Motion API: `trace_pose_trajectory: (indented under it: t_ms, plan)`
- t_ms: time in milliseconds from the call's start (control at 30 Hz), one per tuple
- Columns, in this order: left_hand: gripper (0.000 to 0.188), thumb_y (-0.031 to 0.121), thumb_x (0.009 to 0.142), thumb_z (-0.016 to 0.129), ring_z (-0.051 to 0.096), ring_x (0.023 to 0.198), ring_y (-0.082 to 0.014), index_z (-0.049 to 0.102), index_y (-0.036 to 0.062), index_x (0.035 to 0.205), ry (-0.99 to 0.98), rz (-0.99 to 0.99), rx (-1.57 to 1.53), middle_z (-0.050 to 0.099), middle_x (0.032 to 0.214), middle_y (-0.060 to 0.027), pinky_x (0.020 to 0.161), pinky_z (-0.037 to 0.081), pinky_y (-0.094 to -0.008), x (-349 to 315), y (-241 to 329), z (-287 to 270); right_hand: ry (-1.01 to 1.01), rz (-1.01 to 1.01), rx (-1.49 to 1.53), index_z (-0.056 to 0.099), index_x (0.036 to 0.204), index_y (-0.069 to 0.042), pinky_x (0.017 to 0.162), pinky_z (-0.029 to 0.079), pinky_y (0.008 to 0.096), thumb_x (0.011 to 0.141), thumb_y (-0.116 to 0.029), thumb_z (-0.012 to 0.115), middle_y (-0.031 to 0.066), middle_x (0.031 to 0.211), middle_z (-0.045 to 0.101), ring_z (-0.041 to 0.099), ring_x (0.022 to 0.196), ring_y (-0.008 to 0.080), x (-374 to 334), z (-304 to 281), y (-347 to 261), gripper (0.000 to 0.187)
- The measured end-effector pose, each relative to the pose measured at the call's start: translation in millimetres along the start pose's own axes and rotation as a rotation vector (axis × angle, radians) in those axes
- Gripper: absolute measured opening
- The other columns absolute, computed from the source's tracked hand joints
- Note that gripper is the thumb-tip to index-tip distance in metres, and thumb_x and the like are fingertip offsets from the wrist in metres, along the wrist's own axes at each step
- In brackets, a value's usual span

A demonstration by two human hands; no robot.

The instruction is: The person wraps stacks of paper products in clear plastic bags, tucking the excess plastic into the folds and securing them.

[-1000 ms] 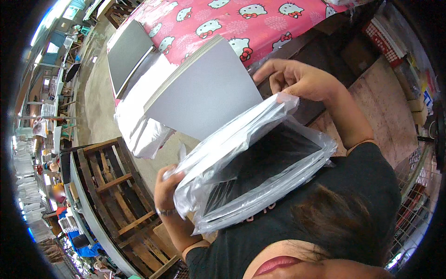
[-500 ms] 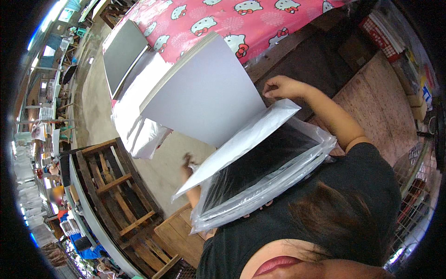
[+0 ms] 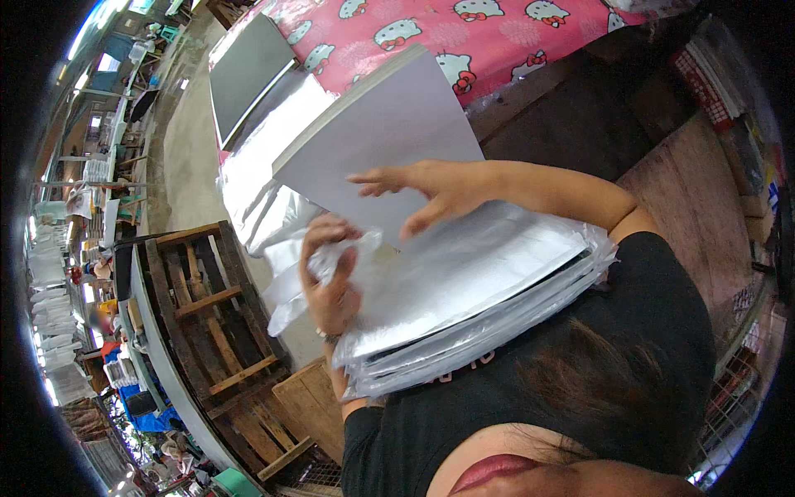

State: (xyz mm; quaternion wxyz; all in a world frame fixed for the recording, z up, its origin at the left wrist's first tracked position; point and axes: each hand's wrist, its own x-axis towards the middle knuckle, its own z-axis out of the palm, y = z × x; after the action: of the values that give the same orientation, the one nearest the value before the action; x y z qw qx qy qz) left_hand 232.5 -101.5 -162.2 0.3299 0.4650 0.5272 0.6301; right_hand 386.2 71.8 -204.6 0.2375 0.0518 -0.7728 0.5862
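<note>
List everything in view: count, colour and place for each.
sheet stack: 1, pale grey, upper centre
plastic-wrapped flat bundle: layers uncountable, clear and whitish, centre
clear plastic film: 1, whitish, centre-left
shiny plastic wrap: 1, white, left of the sheet stack
flat board: 1, dark grey, upper left
cat-print cover: 1, pink, top
slatted pallet: 1, brown wood, lower left
wooden panel: 1, tan, beside the pallet
plastic basket: 1, red, upper right
distant workshop clutter: too small to count, mixed colours, far left
T-shirt: 1, black, lower centre
left hand: 1, bare, centre-left, curled on the film
right hand: 1, bare, centre, fingers spread near the bundle
</note>
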Motion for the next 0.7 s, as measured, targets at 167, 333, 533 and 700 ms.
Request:
trace_pose_trajectory:
  t_ms: [167, 333, 533, 700]
  plan:
    - [0.044, -0.011, 0.076, 0.059, 0.053, 0.112, -0.0288, 0.051, -0.0023, 0.119, 0.052, -0.037, -0.302, 0.052, 0.122, -0.0208, 0.097, 0.044, -0.0407, 14, 5, 21, 0.082, 0.189, -0.005, 0.048, 0.129, -0.007, 0.084, 0.048, 0.0291, 0.080, -0.013, 0.068, 0.0128, 0.103, 0.064, 0.063, 0.089, 0.0165, 20, -17, -38, 0.053]
    - [0.050, -0.010, 0.075, 0.063, 0.061, 0.099, -0.0249, 0.048, -0.0059, 0.123, 0.191, -0.149, -0.346, 0.058, 0.112, -0.0226, 0.084, 0.053, -0.0348, 16, -4, 16, 0.144, -0.004, -0.102, 0.060, 0.110, -0.005, 0.075, 0.046, 0.0240, 0.081, -0.014, 0.069, 0.0041, 0.082, 0.064, 0.059, 0.077, 0.0083, 21, -12, -28, 0.031]
    - [0.045, -0.007, 0.073, 0.068, 0.062, 0.065, -0.0152, 0.053, -0.0039, 0.116, 0.256, -0.082, -0.204, 0.066, 0.084, -0.0107, 0.058, 0.052, -0.0259, 14, -3, 20, 0.112, 0.320, 0.205, 0.064, 0.085, -0.002, 0.070, 0.045, 0.0223, 0.082, -0.017, 0.069, 0.0030, 0.081, 0.063, 0.057, 0.076, 0.0085, 28, -17, -24, 0.017]
    - [0.043, -0.002, 0.076, 0.069, 0.058, 0.067, -0.0108, 0.053, -0.0019, 0.116, 0.280, -0.123, -0.153, 0.063, 0.083, -0.0062, 0.057, 0.047, -0.0224, 11, -7, 28, 0.381, 0.025, 0.251, 0.064, 0.082, -0.002, 0.067, 0.046, 0.0233, 0.085, -0.017, 0.065, 0.0024, 0.078, 0.062, 0.057, 0.071, 0.0091, 41, -11, -12, 0.015]
